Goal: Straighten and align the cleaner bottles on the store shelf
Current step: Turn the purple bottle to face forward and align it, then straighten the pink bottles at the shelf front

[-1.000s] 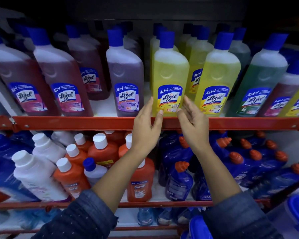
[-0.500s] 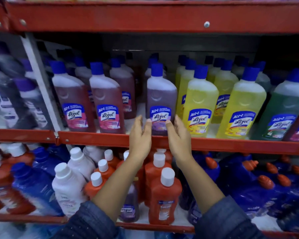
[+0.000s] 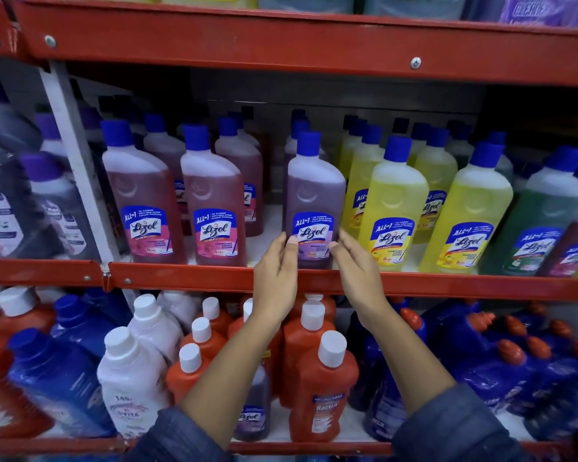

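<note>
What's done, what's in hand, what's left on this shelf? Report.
Done, apparently: the two pink bottles face front at the shelf edge. In hand: left hand and right hand flank the purple bottle, open. Left: the yellow bottles and green bottle appear to lean, though the wide lens may exaggerate.

On the middle shelf (image 3: pixel 214 278) the front row holds two pink bottles (image 3: pixel 147 201), one purple bottle (image 3: pixel 314 195), two yellow bottles (image 3: pixel 394 208) and one green bottle (image 3: pixel 541 221). Two hands (image 3: pixel 274 278) reach in. Rows behind are too dark to count.
</note>
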Demonstrator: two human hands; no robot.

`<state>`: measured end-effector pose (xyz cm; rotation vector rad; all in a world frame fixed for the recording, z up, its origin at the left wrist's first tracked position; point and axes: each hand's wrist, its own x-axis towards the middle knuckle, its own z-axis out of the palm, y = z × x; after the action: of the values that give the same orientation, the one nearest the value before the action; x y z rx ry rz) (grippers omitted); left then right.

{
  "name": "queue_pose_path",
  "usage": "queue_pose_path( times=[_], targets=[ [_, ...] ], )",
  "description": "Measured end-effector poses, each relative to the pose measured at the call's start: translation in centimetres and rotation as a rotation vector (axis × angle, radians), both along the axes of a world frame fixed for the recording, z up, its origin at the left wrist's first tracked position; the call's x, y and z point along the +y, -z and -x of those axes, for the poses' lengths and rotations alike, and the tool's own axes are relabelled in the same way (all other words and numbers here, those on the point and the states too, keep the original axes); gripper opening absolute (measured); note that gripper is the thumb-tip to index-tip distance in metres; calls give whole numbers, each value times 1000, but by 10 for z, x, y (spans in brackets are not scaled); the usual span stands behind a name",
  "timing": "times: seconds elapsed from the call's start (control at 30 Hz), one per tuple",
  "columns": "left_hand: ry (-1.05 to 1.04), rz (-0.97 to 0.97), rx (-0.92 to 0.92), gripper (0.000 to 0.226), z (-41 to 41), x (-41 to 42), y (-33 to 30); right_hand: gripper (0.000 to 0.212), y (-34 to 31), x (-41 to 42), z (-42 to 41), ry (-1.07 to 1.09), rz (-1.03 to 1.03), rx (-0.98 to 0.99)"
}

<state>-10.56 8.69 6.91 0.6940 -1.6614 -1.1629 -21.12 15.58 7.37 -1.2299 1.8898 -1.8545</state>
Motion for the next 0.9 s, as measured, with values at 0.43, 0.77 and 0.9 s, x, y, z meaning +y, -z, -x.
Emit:
queue_pose_path(
  times=[0.43, 0.77, 0.9],
  targets=[
    [22, -6, 6, 41, -6, 2, -1, 36, 2, 0, 3, -54, -45, 71],
    [-290, 280, 134, 25, -48, -21, -16, 34, -4, -19, -72, 354, 357, 318],
    [-427, 265, 153, 32, -75, -43, -23, 40, -16, -50, -98, 100, 237, 189]
  ],
)
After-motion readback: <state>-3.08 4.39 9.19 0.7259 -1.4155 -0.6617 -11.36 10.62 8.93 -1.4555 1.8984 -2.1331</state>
